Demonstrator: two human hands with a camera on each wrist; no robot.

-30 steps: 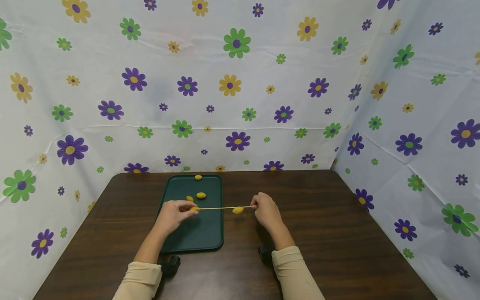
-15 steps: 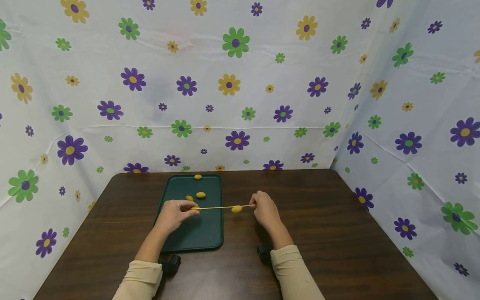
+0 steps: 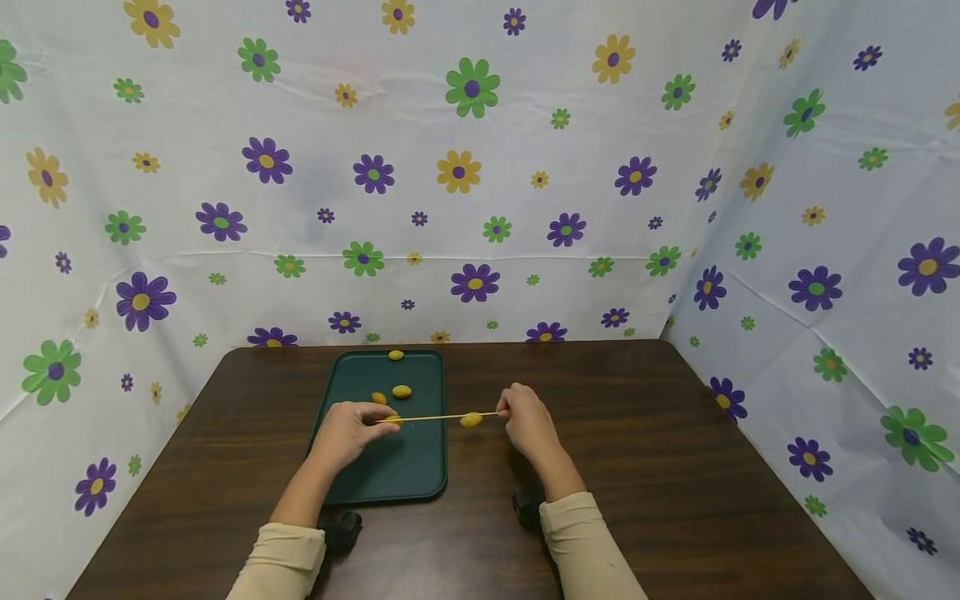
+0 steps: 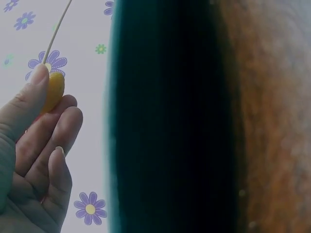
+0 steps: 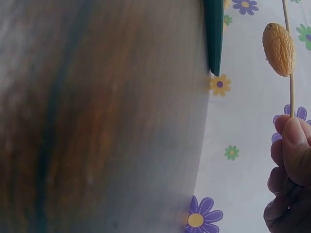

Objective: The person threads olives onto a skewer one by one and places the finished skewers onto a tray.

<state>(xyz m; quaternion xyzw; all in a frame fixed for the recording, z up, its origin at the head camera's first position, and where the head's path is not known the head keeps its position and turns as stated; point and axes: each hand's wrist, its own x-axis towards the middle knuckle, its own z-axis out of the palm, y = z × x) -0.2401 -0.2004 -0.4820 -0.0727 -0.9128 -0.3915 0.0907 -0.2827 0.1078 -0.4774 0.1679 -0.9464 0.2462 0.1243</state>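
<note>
A thin wooden skewer (image 3: 429, 418) spans the gap between the two hands, nearly level above the tray and table. My right hand (image 3: 529, 423) pinches its right end between thumb and fingers. Close to that hand a wrinkled yellow oval fruit (image 5: 279, 50), like a date, sits on the skewer. At the left end, my left hand (image 3: 343, 433) pinches a second yellow fruit (image 4: 56, 88) between thumb and fingers, where the skewer meets it. The thumb hides whether the skewer pierces it. The lower fingers of the left hand are loosely bent.
A dark green tray (image 3: 405, 475) lies on the brown wooden table (image 3: 637, 450), under and beyond the left hand. Inside it are a yellow fruit (image 3: 402, 392), another fruit (image 3: 379, 398), and one at the far rim (image 3: 396, 355). A flowered cloth (image 3: 525, 275) hangs behind.
Right hand, skewer and the fruit on it have shifted slightly left, towards the left hand. The left hand keeps its pinch and has barely moved.
</note>
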